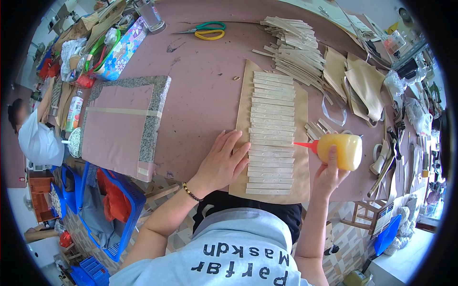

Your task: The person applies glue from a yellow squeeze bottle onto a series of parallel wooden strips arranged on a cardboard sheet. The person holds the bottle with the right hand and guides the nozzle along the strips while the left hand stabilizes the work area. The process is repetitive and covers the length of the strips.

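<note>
My right hand (329,175) grips a squeeze bottle (350,148) of yellowish liquid, tipped on its side. Its red nozzle points left, at the right ends of a column of pale flat strips (272,138). These strips lie side by side on a brown sheet (301,178) at the table's near edge, with small glossy spots on some of them. My left hand (222,159) lies flat with fingers spread, its fingertips at the left edge of the strips; nothing is in it.
Farther back are a heap of loose strips (296,52), brown sheet pieces (365,86) and scissors (207,31). A stone slab (161,97) and a flowered basket (126,52) stand left. Blue crates (129,224) sit below the table's left side. Another person (40,138) is at far left.
</note>
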`<state>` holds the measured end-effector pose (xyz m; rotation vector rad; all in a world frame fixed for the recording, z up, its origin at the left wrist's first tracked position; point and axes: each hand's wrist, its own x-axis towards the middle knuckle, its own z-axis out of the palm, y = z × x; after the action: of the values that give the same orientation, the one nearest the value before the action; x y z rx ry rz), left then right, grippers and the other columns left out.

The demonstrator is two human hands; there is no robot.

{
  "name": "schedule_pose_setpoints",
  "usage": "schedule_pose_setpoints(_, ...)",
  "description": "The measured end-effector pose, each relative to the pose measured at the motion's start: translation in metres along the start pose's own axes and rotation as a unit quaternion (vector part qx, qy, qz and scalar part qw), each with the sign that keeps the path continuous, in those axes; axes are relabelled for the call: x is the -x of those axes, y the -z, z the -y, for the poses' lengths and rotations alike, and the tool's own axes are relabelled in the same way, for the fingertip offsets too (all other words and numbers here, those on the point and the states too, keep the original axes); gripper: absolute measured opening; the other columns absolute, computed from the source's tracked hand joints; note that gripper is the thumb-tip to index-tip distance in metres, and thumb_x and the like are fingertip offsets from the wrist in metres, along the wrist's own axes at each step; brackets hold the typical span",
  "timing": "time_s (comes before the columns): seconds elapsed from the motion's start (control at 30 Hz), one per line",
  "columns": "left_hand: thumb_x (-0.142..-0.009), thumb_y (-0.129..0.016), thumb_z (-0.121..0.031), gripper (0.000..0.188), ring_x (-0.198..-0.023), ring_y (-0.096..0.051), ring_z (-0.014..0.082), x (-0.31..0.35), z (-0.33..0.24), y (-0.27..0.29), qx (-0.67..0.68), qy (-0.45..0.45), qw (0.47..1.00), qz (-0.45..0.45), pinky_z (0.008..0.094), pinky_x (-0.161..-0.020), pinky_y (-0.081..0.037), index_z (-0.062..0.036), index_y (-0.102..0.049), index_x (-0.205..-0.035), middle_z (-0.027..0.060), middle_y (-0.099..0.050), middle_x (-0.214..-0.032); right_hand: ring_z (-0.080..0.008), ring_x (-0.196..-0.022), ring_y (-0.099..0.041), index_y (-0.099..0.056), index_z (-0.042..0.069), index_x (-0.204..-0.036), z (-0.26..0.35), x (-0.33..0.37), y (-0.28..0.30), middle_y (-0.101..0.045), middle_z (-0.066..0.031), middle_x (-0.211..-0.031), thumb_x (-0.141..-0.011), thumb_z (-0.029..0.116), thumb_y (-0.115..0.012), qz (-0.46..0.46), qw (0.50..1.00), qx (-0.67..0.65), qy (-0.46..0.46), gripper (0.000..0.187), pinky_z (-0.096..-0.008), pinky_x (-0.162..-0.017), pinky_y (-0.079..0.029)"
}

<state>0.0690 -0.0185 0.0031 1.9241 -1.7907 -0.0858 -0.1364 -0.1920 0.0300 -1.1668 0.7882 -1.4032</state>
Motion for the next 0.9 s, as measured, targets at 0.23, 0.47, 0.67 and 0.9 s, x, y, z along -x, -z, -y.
schedule_pose_setpoints(0.23,-0.091,-0.063,-0.021,0.042,-0.125,-0.043,0.0420,-0.001,-0.001,0.001,-0.007,0.003,1.000,0.004,0.0531,-0.109,-0.036,-0.0054,-0.052,-0.128,0.0225,-0.041,-0.136,-0.0280,-0.110,-0.063,-0.053,0.000,-0.124,0.000,0.000,0.000,-0.063,-0.0145,-0.118,-0.088,0.007,-0.071,0.001,0.999,-0.028,-0.016,0.041,-0.0387,-0.094,-0.052)
schedule_pose_setpoints(0.47,-0.090,-0.063,-0.019,0.043,-0.124,-0.044,0.0415,-0.002,-0.002,0.001,0.000,0.001,1.000,-0.001,0.0522,-0.109,-0.037,-0.0055,-0.050,-0.129,0.0217,-0.040,-0.136,-0.0269,-0.105,-0.065,-0.053,-0.003,-0.123,0.001,0.001,0.010,-0.064,-0.0154,-0.116,-0.090,0.010,-0.069,-0.029,1.000,0.009,-0.006,0.039,-0.0368,-0.088,-0.055)
schedule_pose_setpoints(0.67,-0.090,-0.064,-0.018,0.044,-0.119,-0.046,0.0415,0.003,0.001,0.001,0.042,0.013,0.999,0.003,0.0519,-0.108,-0.037,-0.0059,-0.050,-0.130,0.0221,-0.037,-0.138,-0.0323,-0.112,-0.062,-0.050,-0.002,-0.127,0.019,0.001,0.016,-0.061,-0.0190,-0.121,-0.089,0.011,-0.071,-0.019,0.999,-0.036,0.000,0.045,-0.0407,-0.092,-0.055)
schedule_pose_setpoints(0.9,-0.090,-0.064,-0.017,0.046,-0.121,-0.045,0.0435,0.004,-0.004,0.003,0.015,-0.012,1.000,0.006,0.0544,-0.108,-0.037,-0.0079,-0.049,-0.132,0.0223,-0.037,-0.139,-0.0334,-0.114,-0.061,-0.049,0.001,-0.130,0.007,0.014,0.013,-0.061,-0.0171,-0.121,-0.087,0.009,-0.073,-0.011,0.999,-0.027,-0.036,0.050,-0.0417,-0.094,-0.053)
